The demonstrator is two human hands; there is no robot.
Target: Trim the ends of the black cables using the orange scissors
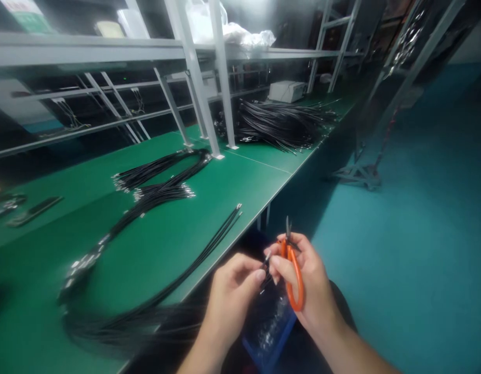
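Observation:
My left hand (pixel 238 291) pinches the end of a thin black cable (pixel 266 270) in front of the table edge. Close beside it on the right, my right hand (pixel 306 270) holds orange-handled scissors (pixel 295 275), blades pointing up and away, while its thumb and fingertips also meet near the cable end. More black cables (pixel 209 249) run in a curve along the near part of the green table. Farther left lies a long bundle of black cables (pixel 147 200) with pale connectors at its ends.
A green table (pixel 240 176) carries a large cable heap (pixel 275 124) and a white box (pixel 286 91). Metal posts (pixel 199 78) hold a shelf above. Below my hands is a blue bin (pixel 269 337) with small clear scraps. A metal stand (pixel 357 175) is on the floor.

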